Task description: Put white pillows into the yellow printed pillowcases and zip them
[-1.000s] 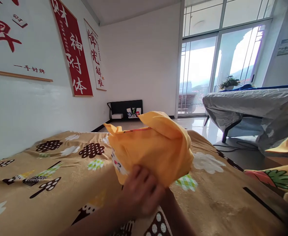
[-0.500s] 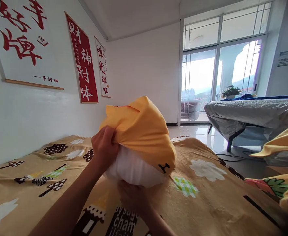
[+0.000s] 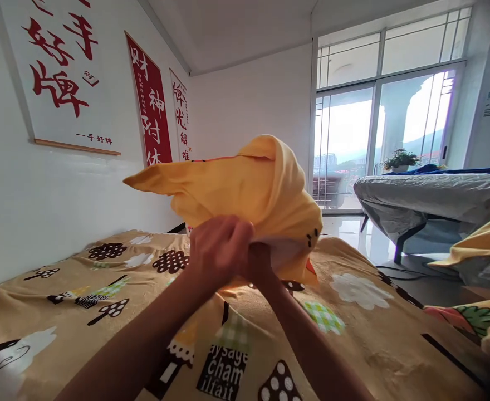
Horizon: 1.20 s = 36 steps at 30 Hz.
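A yellow pillowcase is held up above the bed, bunched and bulging, with one corner sticking out to the left. White stuffing, which looks like a pillow, shows in a narrow strip at its opening. My left hand is closed on the fabric at the edge of the opening. Close beside it, my right hand reaches into the opening under the cloth. Its fingers are hidden there, so their grip cannot be seen.
Below lies a tan patterned blanket. A table under a plastic cover stands at the right, with a potted plant behind. Yellow cloth hangs at the right edge. Scrolls hang on the left wall.
The pillowcase has risen and covers most of the white pillow. My left hand has moved right, and my right hand has gone up from beneath the pillow into the opening.
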Available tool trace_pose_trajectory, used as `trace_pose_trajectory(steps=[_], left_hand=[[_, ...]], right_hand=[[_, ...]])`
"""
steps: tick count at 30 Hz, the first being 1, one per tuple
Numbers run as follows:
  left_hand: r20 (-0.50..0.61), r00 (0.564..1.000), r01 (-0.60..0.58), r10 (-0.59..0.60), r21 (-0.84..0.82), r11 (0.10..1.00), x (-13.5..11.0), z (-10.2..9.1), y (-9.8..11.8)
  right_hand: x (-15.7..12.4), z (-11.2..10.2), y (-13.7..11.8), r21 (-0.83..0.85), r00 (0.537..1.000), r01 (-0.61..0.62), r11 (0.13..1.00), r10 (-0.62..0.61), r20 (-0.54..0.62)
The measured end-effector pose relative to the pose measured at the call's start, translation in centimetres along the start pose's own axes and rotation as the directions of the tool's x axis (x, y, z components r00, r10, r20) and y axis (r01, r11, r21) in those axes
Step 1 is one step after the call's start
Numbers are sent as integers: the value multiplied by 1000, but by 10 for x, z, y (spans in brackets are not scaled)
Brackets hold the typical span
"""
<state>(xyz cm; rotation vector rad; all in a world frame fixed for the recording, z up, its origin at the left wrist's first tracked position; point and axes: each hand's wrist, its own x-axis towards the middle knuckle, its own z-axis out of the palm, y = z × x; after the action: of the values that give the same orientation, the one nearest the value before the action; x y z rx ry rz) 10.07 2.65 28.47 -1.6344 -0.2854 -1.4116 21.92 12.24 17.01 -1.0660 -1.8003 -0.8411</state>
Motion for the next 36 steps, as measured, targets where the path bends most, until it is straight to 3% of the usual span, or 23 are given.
trace_pose_trajectory(steps=[4, 8, 12, 15, 18, 20, 23, 24, 26, 28, 29, 31, 33, 34, 36], left_hand=[[-63, 990, 131, -126, 79, 988, -7, 7, -28], [-92, 963, 263, -255, 96, 960, -12, -5, -45], [-144, 885, 456, -443, 81, 886, -15, -18, -55], [-163, 775, 623, -611, 33, 782, -20, -26, -65], [-44, 649, 757, -759, -52, 651, -36, -27, -75], [78, 575, 818, -815, -35, 574, -57, -21, -78], [302, 453, 844, -839, 157, 512, -106, -7, -75], [412, 383, 829, -827, 241, 504, -126, -3, -72], [644, 186, 759, -742, 385, 525, -166, 3, -66], [769, 33, 710, -639, 432, 556, -202, 3, -61], [803, -21, 695, -596, 440, 569, -217, 2, -59], [833, -93, 670, -545, 457, 584, -238, -3, -57], [830, -131, 630, -542, 492, 601, -246, -7, -55], [819, -126, 607, -560, 510, 609, -246, -9, -53], [811, -37, 564, -583, 499, 658, -240, -11, -49]], right_hand=[[27, 0, 25, -59, 998, 54, 997, -55, -17], [41, -8, 39, -109, 993, 113, 988, -115, -12], [61, -27, 45, -126, 984, 174, 977, -177, -15], [76, -44, 44, -90, 957, 287, 954, -289, -7], [83, -51, 41, -11, 946, 324, 946, -324, 7], [77, -45, 37, 67, 972, 227, 972, -230, 41], [43, -23, 31, 174, 969, 4, 985, -46, 241], [26, -14, 31, 189, 948, -41, 981, -22, 319], [-11, 3, 37, 183, 899, -83, 980, -6, 439], [-45, 17, 51, 113, 846, -148, 983, 67, 529], [-58, 23, 60, 57, 815, -188, 980, 124, 567], [-71, 33, 78, -57, 744, -247, 967, 227, 628], [-68, 43, 91, -151, 684, -266, 952, 296, 667], [-63, 48, 95, -191, 665, -265, 945, 322, 673], [-49, 57, 100, -272, 653, -260, 927, 376, 657]])
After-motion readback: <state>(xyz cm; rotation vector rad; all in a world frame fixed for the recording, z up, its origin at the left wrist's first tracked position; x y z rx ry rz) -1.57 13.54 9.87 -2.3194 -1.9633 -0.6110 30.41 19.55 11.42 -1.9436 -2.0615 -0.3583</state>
